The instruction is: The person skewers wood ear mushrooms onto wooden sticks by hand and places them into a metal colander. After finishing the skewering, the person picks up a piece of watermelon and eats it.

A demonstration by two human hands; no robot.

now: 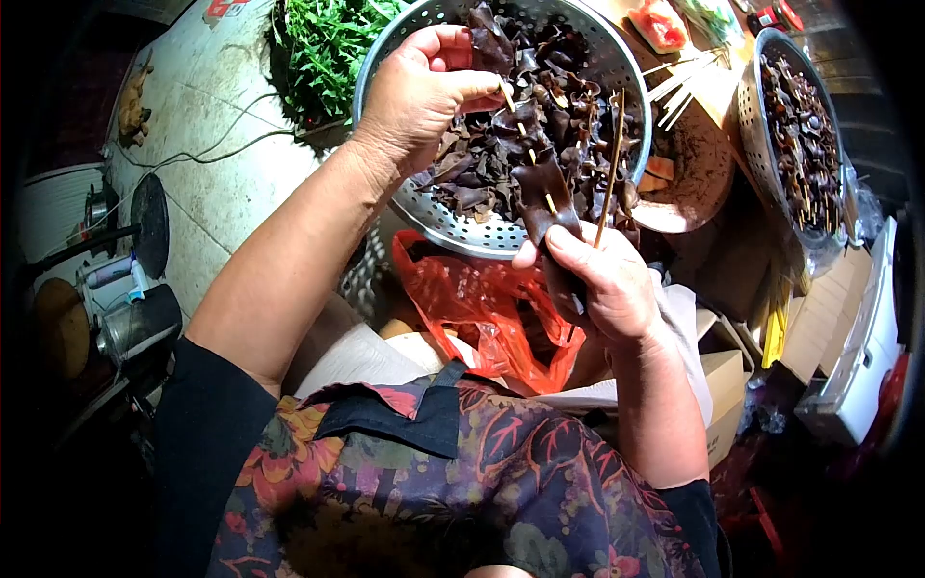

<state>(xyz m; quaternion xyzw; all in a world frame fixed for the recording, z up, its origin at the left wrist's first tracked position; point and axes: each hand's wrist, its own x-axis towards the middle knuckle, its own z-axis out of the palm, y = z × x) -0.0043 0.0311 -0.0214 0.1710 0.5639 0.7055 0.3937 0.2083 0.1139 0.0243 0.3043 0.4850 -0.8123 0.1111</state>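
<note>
Above the colander (pixel 453 231) of dark mushrooms (pixel 482 159), the left hand (pixel 419 96) has its fingers pinched on the tip of the skewer (pixel 521 128). The right hand (pixel 602 279) has its fingers closed round the skewer's loaded end and a spare stick (pixel 609 164). A red bag (pixel 472 299) lies just below the colander.

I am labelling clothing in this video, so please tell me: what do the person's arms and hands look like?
The left hand and right hand are bare: no gloves, rings or watch show. The forearms are uncovered too. Short black sleeves cover the upper arms, beside a flowered top.
</note>
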